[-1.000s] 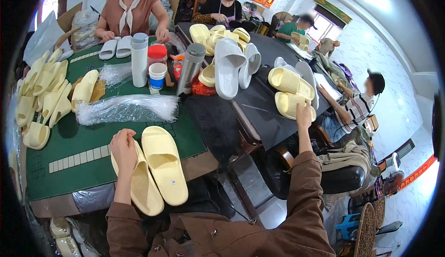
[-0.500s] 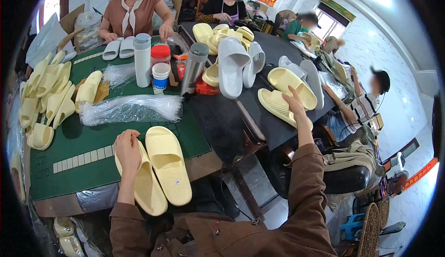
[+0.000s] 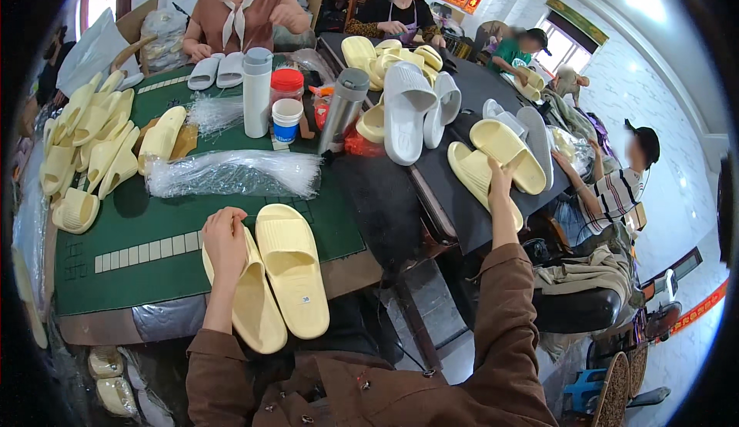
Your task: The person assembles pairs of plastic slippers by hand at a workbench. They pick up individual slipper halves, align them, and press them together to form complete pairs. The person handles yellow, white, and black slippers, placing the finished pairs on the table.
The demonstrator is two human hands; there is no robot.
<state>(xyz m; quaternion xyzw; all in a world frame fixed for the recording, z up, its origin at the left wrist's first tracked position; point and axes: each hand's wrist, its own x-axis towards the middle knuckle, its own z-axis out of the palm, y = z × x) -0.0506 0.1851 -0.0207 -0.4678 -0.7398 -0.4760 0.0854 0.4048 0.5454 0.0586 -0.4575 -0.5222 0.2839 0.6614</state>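
Observation:
At the front edge of the green mat, my left hand (image 3: 225, 244) is closed over the strap of a pale yellow slide slipper (image 3: 259, 321). Its mate (image 3: 295, 277) lies right beside it, sole down, with a small white sticker on the footbed. Out to the right, my right hand (image 3: 502, 188) grips the inner edge of another yellow slipper (image 3: 468, 167) on the dark table; its fingertips are partly hidden against it. One more yellow slipper (image 3: 504, 142) overlaps that one, with grey slippers (image 3: 536, 136) just behind.
A bundle of clear plastic strips (image 3: 235, 175) lies on the mat (image 3: 169, 296). Behind stand a white bottle (image 3: 258, 96), a paint-style cup (image 3: 286, 119) and a steel tumbler (image 3: 344, 111). Yellow slippers (image 3: 92, 138) pile up at left; white ones (image 3: 404, 111) stand mid-table. Several co-workers sit around.
My right hand has closed in on the yellow slipper and its fingers have drawn together. The left hand keeps its place on its slipper. The whole view has shifted slightly.

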